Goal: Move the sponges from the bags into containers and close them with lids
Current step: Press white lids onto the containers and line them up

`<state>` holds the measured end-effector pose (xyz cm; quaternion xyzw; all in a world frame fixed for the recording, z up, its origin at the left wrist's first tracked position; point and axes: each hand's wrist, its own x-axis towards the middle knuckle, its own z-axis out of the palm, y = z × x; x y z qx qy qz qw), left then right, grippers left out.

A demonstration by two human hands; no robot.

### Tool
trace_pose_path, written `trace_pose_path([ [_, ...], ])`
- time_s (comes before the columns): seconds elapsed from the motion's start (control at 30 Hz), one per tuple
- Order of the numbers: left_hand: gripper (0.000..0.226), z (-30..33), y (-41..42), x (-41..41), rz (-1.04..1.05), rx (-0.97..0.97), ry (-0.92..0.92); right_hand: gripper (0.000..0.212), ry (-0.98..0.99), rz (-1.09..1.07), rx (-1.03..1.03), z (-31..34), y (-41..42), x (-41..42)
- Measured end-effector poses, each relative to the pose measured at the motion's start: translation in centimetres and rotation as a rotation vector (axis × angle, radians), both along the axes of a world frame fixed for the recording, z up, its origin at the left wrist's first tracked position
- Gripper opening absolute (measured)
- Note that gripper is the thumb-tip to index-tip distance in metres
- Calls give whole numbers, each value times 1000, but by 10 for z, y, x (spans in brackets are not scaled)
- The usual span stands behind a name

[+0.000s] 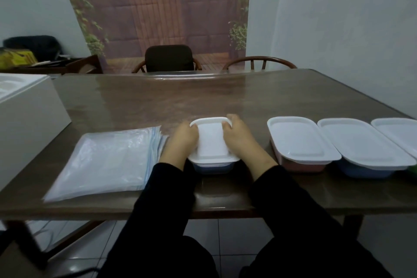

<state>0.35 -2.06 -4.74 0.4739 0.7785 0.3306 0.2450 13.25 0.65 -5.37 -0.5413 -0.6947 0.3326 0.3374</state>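
A blue container with a white lid on top stands at the table's front middle. My left hand grips the lid's left side and my right hand grips its right side, fingers curled over the far corners. To the left lies a flat stack of clear zip bags. At the right stand a lidded pink container, a lidded blue container and a third white-lidded container, cut off by the frame edge. No sponge is visible.
A white box sits at the table's left edge. Two chairs stand behind the brown table. A dark side table with clutter is at the far left by the wall.
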Motion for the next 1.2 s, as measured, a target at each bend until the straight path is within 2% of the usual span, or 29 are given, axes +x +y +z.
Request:
trace_pose_path([
  [0.1, 37, -3, 3, -2, 9, 23, -49, 42, 110, -8, -31, -2, 1, 2],
  [0.23, 44, 2, 6, -4, 15, 34, -154, 32, 99, -38, -48, 2, 8, -1],
  [0.4, 60, 4, 11, -8, 36, 41, -227, 57, 81, -161, -111, 11, 23, -2],
  [0.57, 62, 2, 17, -9, 56, 43, -256, 44, 49, -148, -197, 6, 28, 0],
  [0.67, 61, 0, 18, -8, 67, 49, -287, 45, 66, -133, -205, 2, 33, -1],
  [0.8, 53, 0, 19, -7, 72, 56, -292, 52, -1, -118, -187, 5, 34, -2],
  [0.93, 58, 0, 21, -9, 78, 52, -288, 61, -78, -103, -190, 9, 35, -2],
  [1.03, 54, 0, 20, -9, 74, 63, -285, 57, -125, -110, -166, 11, 31, -2],
  [1.13, 54, 1, 17, -6, 91, 58, -244, 42, -239, -134, -101, 17, 26, 0],
  [1.2, 48, 3, 12, -3, 118, 64, -176, 45, -315, -138, -47, 26, 19, 0],
])
